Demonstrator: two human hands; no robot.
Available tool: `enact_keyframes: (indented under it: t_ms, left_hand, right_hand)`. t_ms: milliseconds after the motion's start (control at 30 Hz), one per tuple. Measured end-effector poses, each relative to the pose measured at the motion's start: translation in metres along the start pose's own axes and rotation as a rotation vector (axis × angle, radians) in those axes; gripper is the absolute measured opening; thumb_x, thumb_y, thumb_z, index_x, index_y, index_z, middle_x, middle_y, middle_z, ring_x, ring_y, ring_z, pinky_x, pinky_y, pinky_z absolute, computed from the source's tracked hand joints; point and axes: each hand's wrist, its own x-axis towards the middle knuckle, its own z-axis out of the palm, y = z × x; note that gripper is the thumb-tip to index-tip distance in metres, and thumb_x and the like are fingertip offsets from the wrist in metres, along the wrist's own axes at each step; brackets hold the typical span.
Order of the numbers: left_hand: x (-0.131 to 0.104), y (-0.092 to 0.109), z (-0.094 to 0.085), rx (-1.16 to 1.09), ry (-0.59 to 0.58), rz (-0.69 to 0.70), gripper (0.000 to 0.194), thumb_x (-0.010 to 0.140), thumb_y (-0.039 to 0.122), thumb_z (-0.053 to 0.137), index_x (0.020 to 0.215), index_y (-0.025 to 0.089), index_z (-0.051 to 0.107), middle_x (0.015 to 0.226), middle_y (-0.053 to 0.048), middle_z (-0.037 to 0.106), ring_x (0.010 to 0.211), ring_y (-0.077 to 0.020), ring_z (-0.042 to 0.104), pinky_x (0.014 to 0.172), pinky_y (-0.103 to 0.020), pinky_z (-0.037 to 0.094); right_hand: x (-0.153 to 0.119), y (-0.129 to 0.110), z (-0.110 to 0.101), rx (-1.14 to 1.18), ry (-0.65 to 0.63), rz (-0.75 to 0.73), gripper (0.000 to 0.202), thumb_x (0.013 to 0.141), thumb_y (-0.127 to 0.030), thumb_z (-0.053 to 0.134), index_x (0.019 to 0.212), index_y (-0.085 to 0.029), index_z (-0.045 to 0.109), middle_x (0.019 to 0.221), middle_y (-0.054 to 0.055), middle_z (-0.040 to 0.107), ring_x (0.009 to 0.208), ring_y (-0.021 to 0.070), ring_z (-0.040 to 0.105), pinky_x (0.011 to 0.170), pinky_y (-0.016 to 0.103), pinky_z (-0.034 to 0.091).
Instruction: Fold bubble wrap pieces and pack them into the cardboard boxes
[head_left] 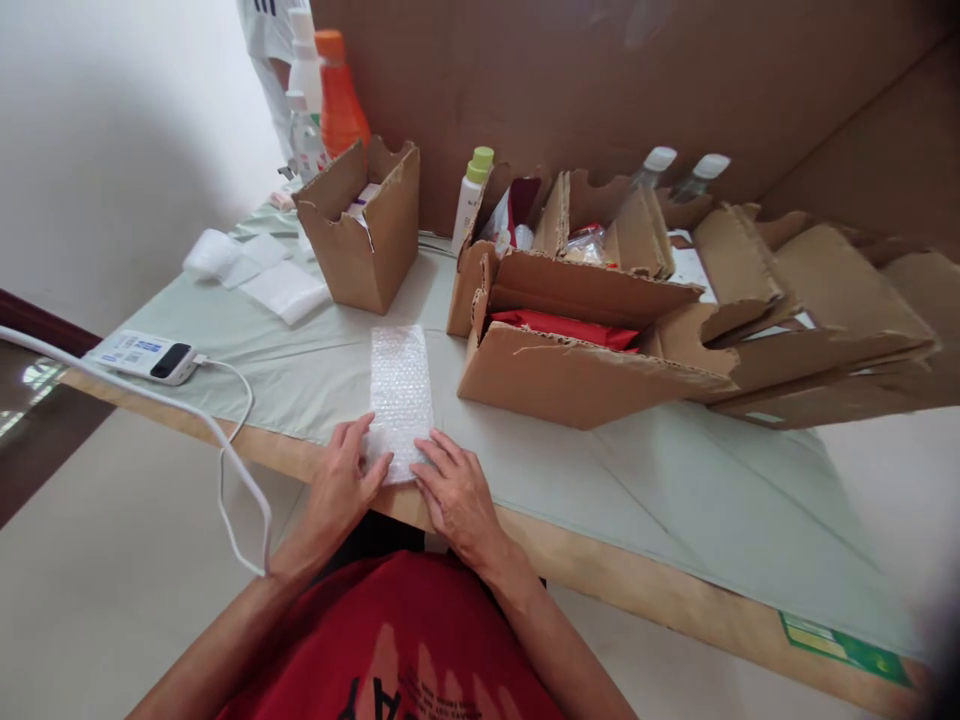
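Note:
A flat strip of clear bubble wrap (401,385) lies lengthwise on the green cloth, its near end at the table's front edge. At its lower left edge is my left hand (346,470), the fingers apart and the fingertips touching the wrap. My right hand (454,485) rests at the lower right edge, fingers spread, fingertips on the wrap. Neither hand grips anything. More folded bubble wrap (285,290) lies at the back left, near a small open cardboard box (375,245).
Cardboard holders (585,380) with red and clear packets stand from centre to right. Behind are a green-capped bottle (469,200), an orange bottle (341,100) and clear bottles. A white power bank (146,357) with a cable (225,440) sits left. A person (266,60) is partly visible behind.

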Motion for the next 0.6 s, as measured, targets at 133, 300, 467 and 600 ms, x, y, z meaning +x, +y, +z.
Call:
enact_keyframes:
  t_ms: [133,300,467,600]
  left_hand:
    - [-0.027,-0.002,-0.016,0.065,0.022,0.322,0.040,0.092,0.036,0.066,0.129,0.020,0.063,0.132,-0.015,0.066,0.123,-0.0290,0.061,0.105,-0.047,0.050]
    - [-0.037,-0.006,-0.013,0.033,-0.079,0.182,0.029,0.095,0.032,0.055,0.117,0.021,0.070,0.102,-0.008,0.079,0.088,-0.0218,0.073,0.081,-0.035,0.059]
    - [-0.015,-0.010,0.001,0.067,-0.045,0.081,0.031,0.093,0.033,0.056,0.118,0.020,0.070,0.093,-0.005,0.077,0.075,-0.0191,0.070,0.074,-0.032,0.058]
    - [-0.008,-0.008,0.003,0.096,-0.007,0.108,0.031,0.093,0.031,0.055,0.118,0.020,0.069,0.100,-0.007,0.073,0.090,-0.0226,0.069,0.087,-0.038,0.056]
  right_hand:
    - [0.005,-0.005,-0.011,0.076,-0.086,0.026,0.024,0.101,-0.012,0.051,0.110,-0.020,0.071,0.118,0.010,0.075,0.118,0.0240,0.064,0.098,0.040,0.047]
    - [0.012,-0.006,-0.023,0.215,-0.118,0.163,0.025,0.103,-0.020,0.049,0.113,-0.022,0.072,0.108,0.005,0.078,0.100,0.0196,0.069,0.092,0.035,0.050]
    - [0.003,-0.005,-0.016,0.085,0.213,0.159,0.027,0.101,-0.027,0.054,0.124,-0.021,0.068,0.124,0.011,0.072,0.116,0.0260,0.064,0.100,0.043,0.049]
    - [0.000,-0.005,-0.009,0.023,0.032,-0.008,0.030,0.098,-0.018,0.057,0.126,-0.020,0.067,0.132,0.012,0.070,0.132,0.0295,0.055,0.102,0.046,0.046]
